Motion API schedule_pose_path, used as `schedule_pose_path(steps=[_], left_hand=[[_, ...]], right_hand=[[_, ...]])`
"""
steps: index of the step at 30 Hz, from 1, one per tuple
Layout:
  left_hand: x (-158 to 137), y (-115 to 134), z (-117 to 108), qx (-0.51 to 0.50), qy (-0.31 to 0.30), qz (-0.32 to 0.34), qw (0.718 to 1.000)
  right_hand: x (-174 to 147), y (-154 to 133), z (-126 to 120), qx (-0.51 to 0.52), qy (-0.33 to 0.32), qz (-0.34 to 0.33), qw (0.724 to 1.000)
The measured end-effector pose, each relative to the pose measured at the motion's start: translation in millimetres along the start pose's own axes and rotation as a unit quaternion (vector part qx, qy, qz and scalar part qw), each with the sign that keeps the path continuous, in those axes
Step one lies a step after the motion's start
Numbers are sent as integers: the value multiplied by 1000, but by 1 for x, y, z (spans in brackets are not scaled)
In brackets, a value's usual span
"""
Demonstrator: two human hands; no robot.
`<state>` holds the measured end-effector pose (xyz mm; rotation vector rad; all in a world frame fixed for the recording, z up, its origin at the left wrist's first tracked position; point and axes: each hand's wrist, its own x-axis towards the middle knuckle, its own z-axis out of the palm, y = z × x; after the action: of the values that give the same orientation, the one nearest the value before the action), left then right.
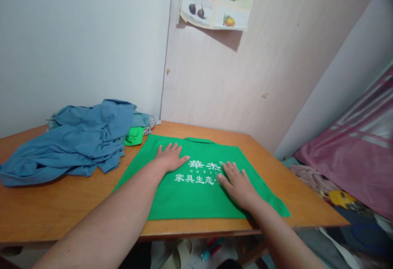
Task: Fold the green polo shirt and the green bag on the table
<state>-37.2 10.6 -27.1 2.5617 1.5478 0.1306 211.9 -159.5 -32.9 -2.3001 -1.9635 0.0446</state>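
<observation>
A green shirt (196,203) with white printed lettering lies spread flat on the wooden table, its collar edge toward the wall. My left hand (171,157) rests on the upper left of the cloth, palm down with fingers spread. On the right side, my right hand (238,183) also lies flat on the fabric, fingers apart, covering the end of the lettering. Neither hand grips the cloth.
On the left of the wooden table (55,207) is a heap of blue clothes (89,134), with a bright green cloth (134,136) beside it. A fruit poster (215,9) hangs on the wall. Pink fabric (346,150) and other items are at the right.
</observation>
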Motion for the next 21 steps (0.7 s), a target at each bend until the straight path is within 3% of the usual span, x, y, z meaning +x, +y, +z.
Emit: schedule_pose_path(steps=[2,4,15,19,21], left_hand=[[0,0,0,2,4,0,1000],[0,-1,0,3,5,0,1000],[4,-4,3,7,9,0,1000],[4,-3,3,13,6,-3,1000],[4,-3,2,14,4,-5,1000]], right_hand=[[-7,-13,1,17,-17,-42,999],[-12,-12,0,21,-23,-38,999],[-20,80,0,-32,0,105,994],[-18,88,-6,-25,41,192,980],[-18,77,-9,-12,69,188,980]])
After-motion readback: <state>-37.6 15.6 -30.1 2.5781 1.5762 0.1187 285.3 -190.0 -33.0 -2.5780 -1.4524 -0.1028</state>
